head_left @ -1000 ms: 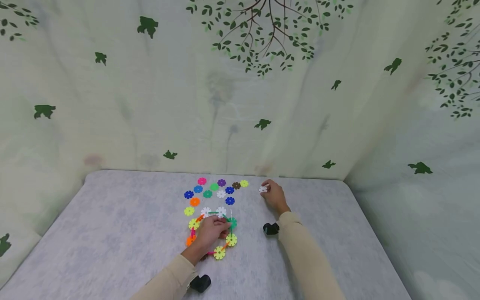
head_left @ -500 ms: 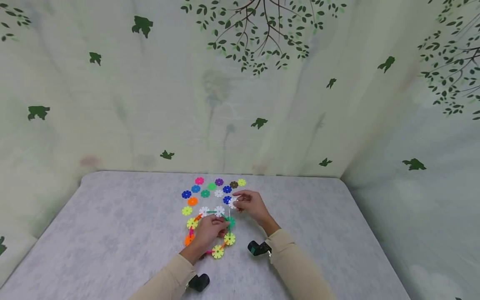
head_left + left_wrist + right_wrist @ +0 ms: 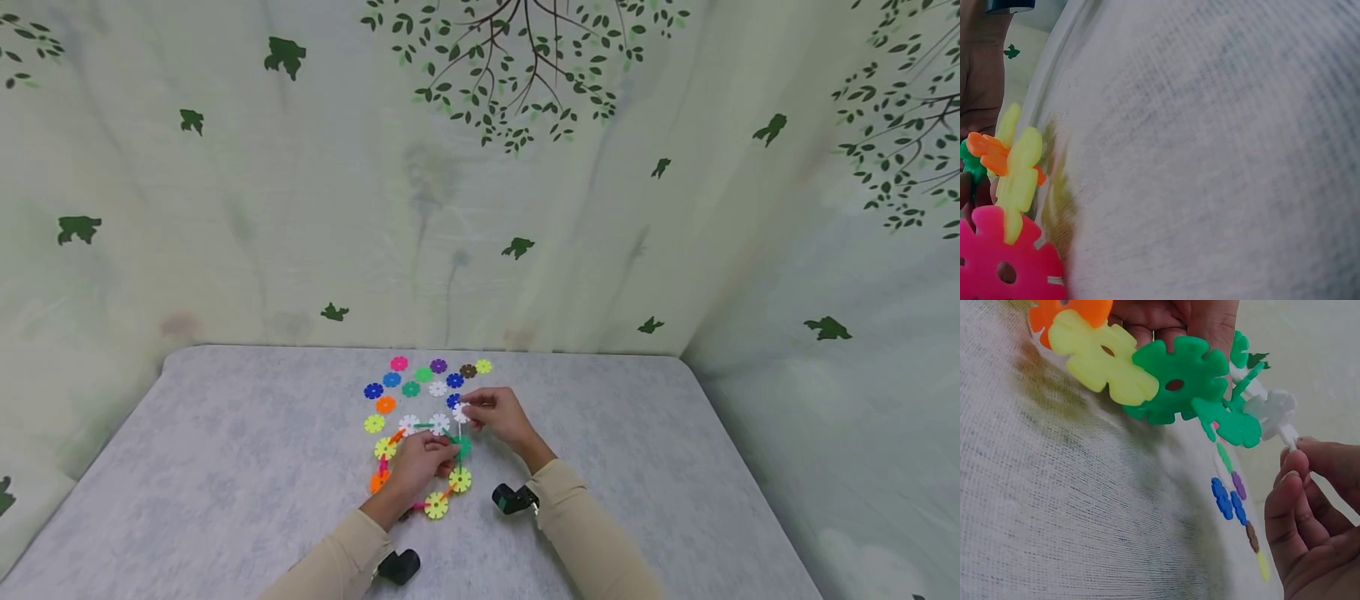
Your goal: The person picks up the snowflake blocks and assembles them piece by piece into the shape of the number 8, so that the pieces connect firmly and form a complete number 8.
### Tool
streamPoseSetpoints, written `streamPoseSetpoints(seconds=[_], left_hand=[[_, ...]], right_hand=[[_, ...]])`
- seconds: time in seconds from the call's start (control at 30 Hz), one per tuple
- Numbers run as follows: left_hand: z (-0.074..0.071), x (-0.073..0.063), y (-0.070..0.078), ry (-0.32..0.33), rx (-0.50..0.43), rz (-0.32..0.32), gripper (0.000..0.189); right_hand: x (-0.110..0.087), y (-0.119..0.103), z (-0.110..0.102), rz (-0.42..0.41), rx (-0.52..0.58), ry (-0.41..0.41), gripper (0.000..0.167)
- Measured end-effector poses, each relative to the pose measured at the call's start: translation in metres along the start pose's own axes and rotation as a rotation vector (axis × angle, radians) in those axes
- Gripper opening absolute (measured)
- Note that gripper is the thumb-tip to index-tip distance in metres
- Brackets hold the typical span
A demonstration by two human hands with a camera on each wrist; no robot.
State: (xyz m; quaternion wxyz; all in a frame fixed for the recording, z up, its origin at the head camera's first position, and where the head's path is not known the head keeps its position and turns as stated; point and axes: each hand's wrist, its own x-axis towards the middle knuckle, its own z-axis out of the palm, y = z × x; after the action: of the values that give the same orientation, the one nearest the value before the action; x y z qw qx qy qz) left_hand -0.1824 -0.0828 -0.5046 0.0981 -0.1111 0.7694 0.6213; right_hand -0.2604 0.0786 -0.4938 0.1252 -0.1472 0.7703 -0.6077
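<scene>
Interlocked plastic flower-shaped discs form a ring, with a yellow disc (image 3: 436,505) at its near side. My left hand (image 3: 420,462) reaches over the ring and holds it by the green disc (image 3: 464,447) on its right side. Between thumb and fingertips, my right hand (image 3: 506,419) pinches a white disc (image 3: 459,413) at the ring's far right corner. In the right wrist view, that right hand (image 3: 1319,512) has its fingertips right at white pieces beside the large green disc (image 3: 1179,381). A pink disc (image 3: 1007,262) of the ring looms close in the left wrist view.
Several loose discs lie flat behind the ring, among them an orange disc (image 3: 386,404), a purple disc (image 3: 438,366) and a brown disc (image 3: 468,371). The grey cloth-covered table (image 3: 247,467) ends at a printed curtain (image 3: 420,208). Black wrist cameras stick out below both wrists.
My right hand has come leftward and nearer from the back right with the white disc, up to the ring's far right corner. My left hand stays on the ring.
</scene>
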Motion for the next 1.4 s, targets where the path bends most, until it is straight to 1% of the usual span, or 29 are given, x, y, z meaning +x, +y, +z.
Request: streamPoseSetpoints(seconds=[0.07, 0.13, 0.23, 0.3, 0.4, 0.47, 0.5, 0.73, 0.83, 0.97, 1.2, 1.4], left_hand=[[0.000, 0.000, 0.000, -0.001, -0.001, -0.001, 0.029], [0.000, -0.001, 0.000, -0.003, -0.001, 0.000, 0.030], [0.000, -0.001, -0.001, -0.005, -0.008, 0.006, 0.030], [-0.001, -0.002, -0.002, -0.010, -0.020, 0.018, 0.030], [-0.002, -0.001, -0.003, -0.012, -0.022, 0.027, 0.029], [-0.002, -0.001, -0.004, -0.015, -0.026, 0.028, 0.027], [-0.002, -0.001, -0.004, -0.016, -0.025, 0.023, 0.026], [-0.002, -0.001, -0.003, -0.025, -0.023, 0.006, 0.025], [-0.001, -0.001, -0.004, -0.020, -0.036, 0.008, 0.024], [-0.001, 0.000, -0.005, -0.015, -0.052, 0.021, 0.024], [-0.002, 0.000, -0.004, -0.009, -0.048, 0.026, 0.025], [-0.002, 0.001, -0.004, -0.011, -0.065, 0.026, 0.024]], right_hand=[[0.000, 0.000, -0.002, 0.000, -0.018, -0.040, 0.023], [0.000, -0.002, -0.003, -0.014, -0.053, -0.101, 0.027], [-0.007, -0.014, -0.006, -0.048, -0.128, -0.184, 0.033], [-0.010, -0.015, -0.007, -0.077, -0.177, -0.225, 0.038], [-0.012, -0.011, -0.007, -0.096, -0.210, -0.264, 0.047], [-0.009, -0.001, -0.007, -0.100, -0.206, -0.290, 0.054], [-0.009, 0.000, -0.006, -0.091, -0.202, -0.299, 0.055], [-0.011, 0.001, -0.001, -0.053, -0.204, -0.276, 0.059], [-0.011, 0.001, -0.001, -0.042, -0.186, -0.286, 0.061], [-0.012, 0.001, -0.002, -0.053, -0.170, -0.296, 0.062], [-0.011, 0.002, -0.001, -0.091, -0.163, -0.316, 0.063], [-0.010, 0.001, 0.002, -0.092, -0.178, -0.291, 0.063]])
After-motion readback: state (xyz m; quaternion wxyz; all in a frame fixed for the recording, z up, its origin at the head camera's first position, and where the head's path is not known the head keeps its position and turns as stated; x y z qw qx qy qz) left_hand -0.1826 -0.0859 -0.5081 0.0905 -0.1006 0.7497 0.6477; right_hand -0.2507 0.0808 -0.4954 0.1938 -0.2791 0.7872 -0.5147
